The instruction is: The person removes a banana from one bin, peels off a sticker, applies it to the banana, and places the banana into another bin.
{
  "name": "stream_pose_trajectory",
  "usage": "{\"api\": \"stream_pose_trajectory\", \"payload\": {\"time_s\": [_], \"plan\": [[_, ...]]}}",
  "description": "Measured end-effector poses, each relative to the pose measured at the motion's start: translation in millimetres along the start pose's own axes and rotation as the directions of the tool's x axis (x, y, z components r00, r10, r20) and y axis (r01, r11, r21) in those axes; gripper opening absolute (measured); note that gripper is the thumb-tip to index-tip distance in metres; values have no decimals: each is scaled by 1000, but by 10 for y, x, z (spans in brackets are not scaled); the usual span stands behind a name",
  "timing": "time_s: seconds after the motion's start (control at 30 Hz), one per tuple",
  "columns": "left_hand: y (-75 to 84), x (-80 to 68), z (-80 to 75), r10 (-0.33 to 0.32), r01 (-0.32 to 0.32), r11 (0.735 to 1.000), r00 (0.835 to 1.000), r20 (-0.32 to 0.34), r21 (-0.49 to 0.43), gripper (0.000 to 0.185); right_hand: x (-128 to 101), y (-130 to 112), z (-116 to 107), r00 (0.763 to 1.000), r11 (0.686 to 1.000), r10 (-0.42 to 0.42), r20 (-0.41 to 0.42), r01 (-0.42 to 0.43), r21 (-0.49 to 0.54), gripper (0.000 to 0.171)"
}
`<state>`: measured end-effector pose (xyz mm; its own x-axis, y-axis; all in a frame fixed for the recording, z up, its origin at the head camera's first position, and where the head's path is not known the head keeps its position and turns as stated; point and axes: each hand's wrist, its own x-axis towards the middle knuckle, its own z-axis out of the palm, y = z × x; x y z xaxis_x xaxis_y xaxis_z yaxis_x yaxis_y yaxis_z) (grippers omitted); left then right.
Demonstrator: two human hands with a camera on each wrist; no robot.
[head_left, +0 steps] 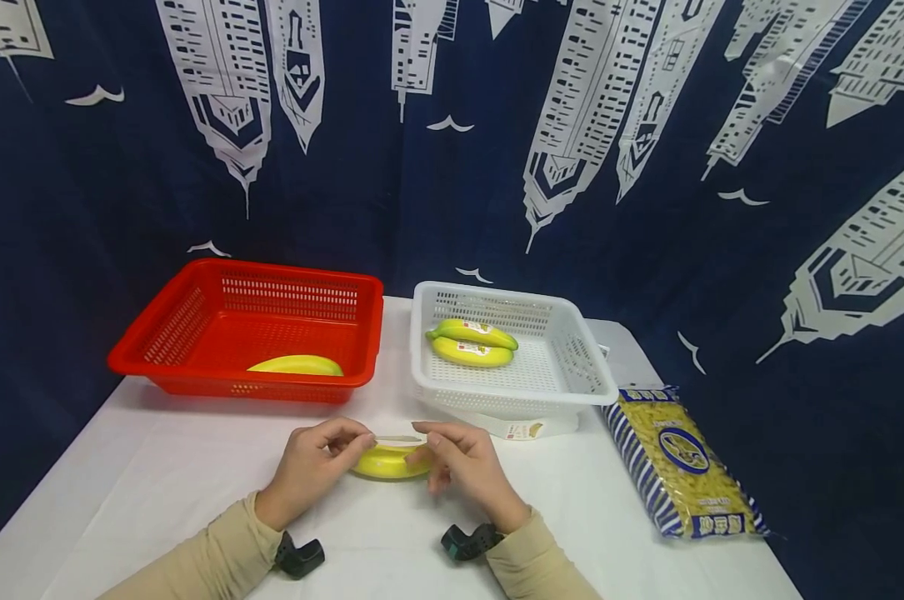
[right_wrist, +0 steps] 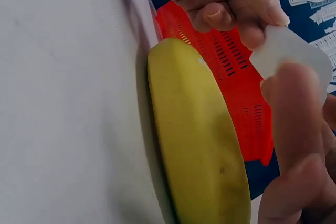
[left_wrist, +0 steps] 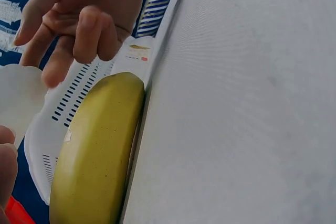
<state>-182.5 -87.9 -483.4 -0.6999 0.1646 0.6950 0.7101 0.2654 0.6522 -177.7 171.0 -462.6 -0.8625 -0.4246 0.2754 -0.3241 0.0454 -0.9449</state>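
Note:
A yellow banana [head_left: 387,462] lies on the white table [head_left: 159,483] between my hands; it also fills the left wrist view [left_wrist: 97,150] and the right wrist view [right_wrist: 199,140]. Just above it, both hands hold a small white sticker [head_left: 397,438]. My left hand [head_left: 350,442] pinches its left end and my right hand [head_left: 431,442] pinches its right end. The sticker [right_wrist: 291,56] shows near the fingertips in the right wrist view, and at the left edge in the left wrist view [left_wrist: 18,95]. The banana lies free on the table.
A red basket [head_left: 197,317] at the back left holds one banana [head_left: 296,365]. A white basket [head_left: 571,367] beside it holds two stickered bananas [head_left: 472,343]. A label sheet [head_left: 522,429] pokes out from under it. A pasta bag [head_left: 680,462] lies at the right.

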Motion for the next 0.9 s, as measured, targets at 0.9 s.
{"api": "stream_pose_trajectory", "payload": {"time_s": [0.9], "plan": [[8, -4, 4, -19, 22, 999, 997, 81, -37, 26, 35, 51, 67, 982, 993, 35, -188, -54, -101, 30]]}}
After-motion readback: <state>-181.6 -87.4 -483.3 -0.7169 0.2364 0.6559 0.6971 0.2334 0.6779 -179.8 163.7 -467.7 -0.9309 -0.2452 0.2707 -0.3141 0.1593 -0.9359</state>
